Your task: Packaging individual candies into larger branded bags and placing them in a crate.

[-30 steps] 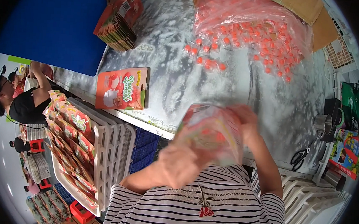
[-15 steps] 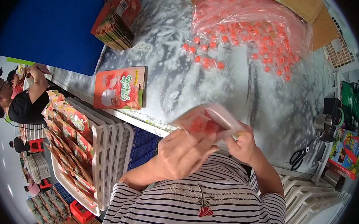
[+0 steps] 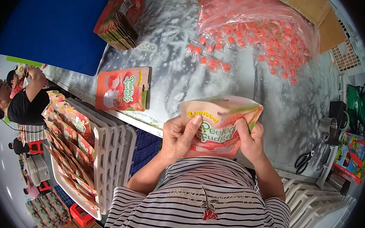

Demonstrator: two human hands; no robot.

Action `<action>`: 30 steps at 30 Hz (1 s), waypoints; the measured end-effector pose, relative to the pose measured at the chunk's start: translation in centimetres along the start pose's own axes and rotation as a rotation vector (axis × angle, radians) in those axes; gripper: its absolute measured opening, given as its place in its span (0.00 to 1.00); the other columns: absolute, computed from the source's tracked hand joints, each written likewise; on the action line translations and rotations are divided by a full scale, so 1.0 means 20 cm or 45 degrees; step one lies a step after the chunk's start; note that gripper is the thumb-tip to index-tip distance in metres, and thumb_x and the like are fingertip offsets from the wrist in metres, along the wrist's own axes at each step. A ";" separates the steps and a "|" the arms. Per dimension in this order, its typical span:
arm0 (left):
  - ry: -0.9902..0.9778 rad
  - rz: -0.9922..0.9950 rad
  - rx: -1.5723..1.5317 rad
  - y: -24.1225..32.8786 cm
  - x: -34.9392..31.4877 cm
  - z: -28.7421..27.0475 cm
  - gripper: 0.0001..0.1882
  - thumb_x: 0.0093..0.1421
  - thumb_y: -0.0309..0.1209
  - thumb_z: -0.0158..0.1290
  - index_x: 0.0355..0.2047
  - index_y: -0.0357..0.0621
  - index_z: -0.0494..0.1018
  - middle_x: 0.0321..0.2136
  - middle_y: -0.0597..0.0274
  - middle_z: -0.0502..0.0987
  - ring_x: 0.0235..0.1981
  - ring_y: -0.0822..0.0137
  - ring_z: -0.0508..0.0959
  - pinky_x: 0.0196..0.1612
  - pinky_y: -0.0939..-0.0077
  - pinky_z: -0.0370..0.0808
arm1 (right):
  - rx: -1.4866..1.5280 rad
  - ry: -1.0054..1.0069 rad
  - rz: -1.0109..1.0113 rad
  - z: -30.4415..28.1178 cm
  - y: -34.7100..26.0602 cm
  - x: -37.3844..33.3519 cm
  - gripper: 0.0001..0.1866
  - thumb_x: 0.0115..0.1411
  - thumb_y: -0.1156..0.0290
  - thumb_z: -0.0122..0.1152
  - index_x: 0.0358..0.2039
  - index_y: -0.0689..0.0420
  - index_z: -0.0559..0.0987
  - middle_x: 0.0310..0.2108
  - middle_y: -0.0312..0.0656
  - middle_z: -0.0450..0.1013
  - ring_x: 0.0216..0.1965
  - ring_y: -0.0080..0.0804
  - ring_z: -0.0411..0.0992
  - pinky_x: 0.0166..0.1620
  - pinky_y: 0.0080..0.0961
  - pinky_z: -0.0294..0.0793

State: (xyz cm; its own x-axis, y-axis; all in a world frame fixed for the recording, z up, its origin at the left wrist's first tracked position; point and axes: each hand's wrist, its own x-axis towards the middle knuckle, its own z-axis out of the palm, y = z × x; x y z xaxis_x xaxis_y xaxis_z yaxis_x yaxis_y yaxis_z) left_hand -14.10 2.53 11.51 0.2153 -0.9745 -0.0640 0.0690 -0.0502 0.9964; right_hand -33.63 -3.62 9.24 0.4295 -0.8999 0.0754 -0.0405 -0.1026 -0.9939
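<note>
Between my two hands, at the table's near edge, is a red and pink candy pouch (image 3: 216,135), its printed front toward me and its top facing away. My left hand (image 3: 179,139) grips its left side, thumb pressed on the front. On the right side my right hand (image 3: 251,139) pinches the pouch near its upper corner. The pouch bulges at the top; whether anything lies inside is hidden. Another such pouch (image 3: 122,88) lies flat to the left. Beyond, wrapped red candies (image 3: 210,63) are scattered before a large clear plastic bag (image 3: 255,14) of more candies.
A stack of pouches (image 3: 118,32) stands by a blue board (image 3: 50,22) at far left. Left of me, a white crate stack (image 3: 109,151) carries filled rows of pouches (image 3: 74,143). Scissors (image 3: 304,161) lie at right near a metal cup (image 3: 327,126). A co-worker (image 3: 18,97) is at far left.
The pouch has turned so its printed front faces me. My left hand has moved from across its face to its left side; my right hand now pinches its right side.
</note>
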 end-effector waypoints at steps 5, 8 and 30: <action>0.164 -0.086 -0.225 -0.08 0.02 0.02 0.15 0.67 0.34 0.49 0.33 0.33 0.78 0.26 0.67 0.78 0.28 0.82 0.71 0.30 0.85 0.70 | 0.128 0.091 0.034 0.03 0.05 0.02 0.12 0.68 0.70 0.49 0.31 0.64 0.75 0.21 0.27 0.68 0.23 0.13 0.61 0.27 0.17 0.63; 0.138 -0.135 -0.233 -0.10 0.02 0.01 0.15 0.67 0.34 0.49 0.35 0.33 0.78 0.28 0.67 0.79 0.29 0.82 0.72 0.32 0.85 0.70 | 0.104 0.149 0.080 0.02 0.06 0.02 0.12 0.67 0.70 0.51 0.27 0.62 0.73 0.19 0.25 0.64 0.22 0.13 0.58 0.25 0.17 0.60; -0.008 -0.193 -0.128 -0.02 0.00 -0.01 0.09 0.58 0.28 0.59 0.35 0.33 0.78 0.27 0.64 0.81 0.27 0.79 0.76 0.31 0.83 0.74 | 0.443 0.181 0.274 0.03 0.03 0.05 0.08 0.63 0.73 0.56 0.33 0.64 0.79 0.24 0.28 0.73 0.27 0.11 0.65 0.31 0.14 0.66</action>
State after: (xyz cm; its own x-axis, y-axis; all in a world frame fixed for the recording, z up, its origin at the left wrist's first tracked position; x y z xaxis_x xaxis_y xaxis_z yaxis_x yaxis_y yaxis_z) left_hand -13.83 2.57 11.04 0.1889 -0.9588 -0.2123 0.1972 -0.1748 0.9647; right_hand -32.68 -4.25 8.62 0.3147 -0.9372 -0.1508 0.2014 0.2211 -0.9542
